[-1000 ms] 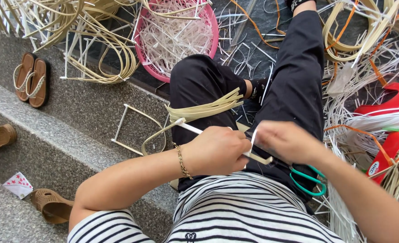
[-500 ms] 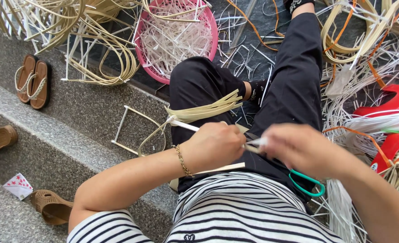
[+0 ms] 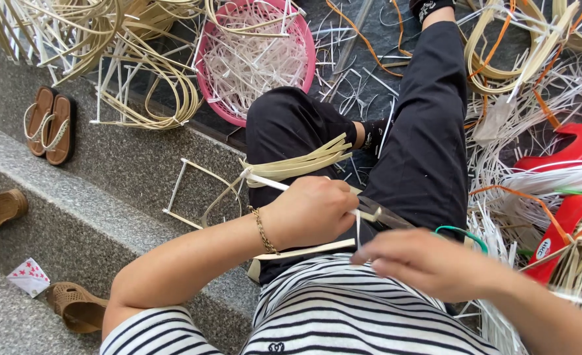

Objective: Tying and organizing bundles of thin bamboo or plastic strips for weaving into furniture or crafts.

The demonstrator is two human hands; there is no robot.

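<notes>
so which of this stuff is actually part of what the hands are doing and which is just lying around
In hand:
- left hand gripping the cream strips
- right hand, blurred, by the strip ends
- scissors on the lap

Lying about:
- pink basket of white offcuts
- sandals on the step
- red stool
- folded paper

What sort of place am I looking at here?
Probably an informal weaving or basket-making spot on outdoor stone steps: heaps of cane strips, a pink basket of offcuts, and sandals left on the steps.
</notes>
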